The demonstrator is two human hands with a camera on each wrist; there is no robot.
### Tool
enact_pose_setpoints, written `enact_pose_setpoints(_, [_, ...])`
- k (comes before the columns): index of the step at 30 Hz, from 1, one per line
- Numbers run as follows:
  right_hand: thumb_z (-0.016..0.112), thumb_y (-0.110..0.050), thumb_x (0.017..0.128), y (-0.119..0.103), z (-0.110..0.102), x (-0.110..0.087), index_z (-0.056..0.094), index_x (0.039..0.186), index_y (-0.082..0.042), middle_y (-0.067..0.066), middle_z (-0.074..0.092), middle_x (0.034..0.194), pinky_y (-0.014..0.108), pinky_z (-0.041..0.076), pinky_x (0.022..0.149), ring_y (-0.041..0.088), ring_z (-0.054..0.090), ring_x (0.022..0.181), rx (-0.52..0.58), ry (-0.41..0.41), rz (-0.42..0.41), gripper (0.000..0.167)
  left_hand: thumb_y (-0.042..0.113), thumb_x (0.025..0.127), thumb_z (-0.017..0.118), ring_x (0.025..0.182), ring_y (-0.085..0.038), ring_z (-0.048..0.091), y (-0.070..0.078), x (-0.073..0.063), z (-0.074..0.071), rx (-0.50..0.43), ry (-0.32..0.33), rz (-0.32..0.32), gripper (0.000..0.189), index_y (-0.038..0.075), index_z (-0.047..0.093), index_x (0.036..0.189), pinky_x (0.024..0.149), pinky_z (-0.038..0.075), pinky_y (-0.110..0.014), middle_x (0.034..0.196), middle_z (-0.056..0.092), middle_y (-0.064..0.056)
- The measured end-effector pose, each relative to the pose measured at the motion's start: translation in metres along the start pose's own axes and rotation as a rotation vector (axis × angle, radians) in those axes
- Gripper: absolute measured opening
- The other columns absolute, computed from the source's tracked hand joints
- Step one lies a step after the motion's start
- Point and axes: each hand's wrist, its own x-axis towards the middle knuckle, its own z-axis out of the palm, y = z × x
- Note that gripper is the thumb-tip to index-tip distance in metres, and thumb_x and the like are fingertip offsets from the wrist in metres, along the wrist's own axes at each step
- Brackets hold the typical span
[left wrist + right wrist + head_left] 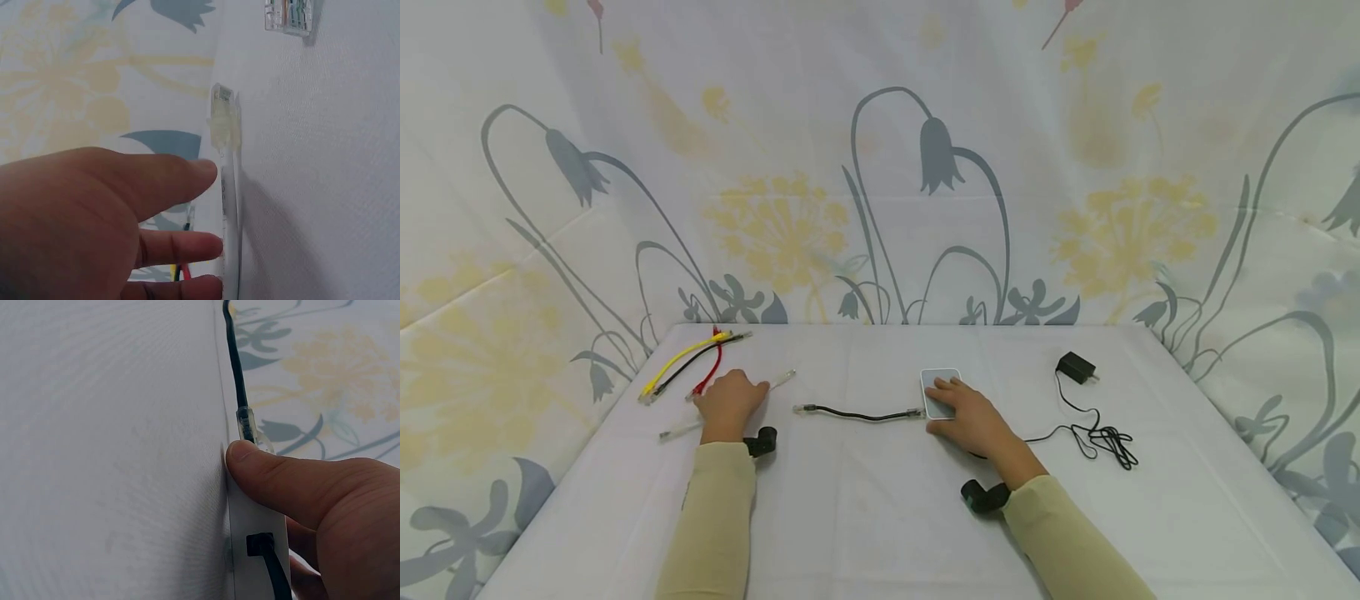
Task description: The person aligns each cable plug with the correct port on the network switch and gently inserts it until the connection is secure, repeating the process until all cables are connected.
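My left hand (730, 406) is over a short white network cable (229, 200) lying on the white tablecloth. Thumb and fingertips come down to the cable behind its clear plug (222, 115), with a gap between thumb and fingers. My right hand (973, 423) holds a small flat white box (939, 407), its fingers over the top and its thumb along the near side. A short black network cable (857, 415) runs leftward from the box, its plug (247, 425) right at the box's end by the thumb. A thin black power lead (275, 575) enters the box's side.
Yellow (679, 360), black (696, 357) and red (718, 362) network cables lie crossed at the far left. A black power adapter (1077, 367) and its coiled cord (1108, 442) lie on the right. A flower-print curtain (880, 208) hangs behind the table.
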Motion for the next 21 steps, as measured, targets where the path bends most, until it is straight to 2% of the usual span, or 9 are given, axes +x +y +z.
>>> enact_pose_setpoints(3, [0.072, -0.032, 0.086, -0.001, -0.001, 0.000, 0.051, 0.142, -0.018, 0.006, 0.039, 0.154, 0.060, 0.027, 0.112, 0.036, 0.024, 0.147, 0.001, -0.001, 0.004, 0.061, 0.039, 0.094, 0.050, 0.111, -0.047, 0.056, 0.002, 0.003, 0.003, -0.036, -0.001, 0.037, 0.050, -0.003, 0.059, 0.119, 0.098, 0.032, -0.070, 0.119, 0.062, -0.025])
enact_pose_setpoints(7, [0.072, -0.032, 0.086, -0.002, -0.001, 0.000, 0.051, 0.142, -0.018, 0.006, 0.038, 0.154, 0.060, 0.027, 0.112, 0.036, 0.023, 0.147, 0.008, -0.006, 0.011, 0.061, 0.031, 0.095, 0.050, 0.116, -0.044, 0.054, 0.005, 0.009, 0.012, -0.077, 0.033, 0.085, 0.041, 0.003, 0.061, 0.122, 0.094, 0.036, -0.064, 0.125, 0.061, -0.021])
enact_pose_setpoints(14, [0.072, -0.032, 0.086, -0.002, -0.001, 0.000, 0.052, 0.142, -0.019, 0.005, 0.039, 0.154, 0.059, 0.027, 0.113, 0.035, 0.023, 0.147, 0.017, -0.003, 0.017, 0.061, 0.019, 0.095, 0.051, 0.114, -0.044, 0.056, 0.012, 0.013, 0.021, -0.081, 0.104, 0.142, 0.029, 0.008, 0.068, 0.116, 0.089, 0.041, -0.060, 0.126, 0.062, -0.020])
enact_pose_setpoints(21, [0.072, -0.032, 0.086, -0.003, -0.001, 0.000, 0.051, 0.142, -0.018, 0.005, 0.038, 0.154, 0.059, 0.027, 0.113, 0.035, 0.024, 0.147, 0.000, -0.004, 0.019, 0.061, 0.016, 0.096, 0.051, 0.109, -0.040, 0.058, 0.014, 0.015, 0.024, -0.104, 0.083, 0.171, 0.026, 0.005, 0.068, 0.113, 0.089, 0.041, -0.058, 0.119, 0.065, -0.018])
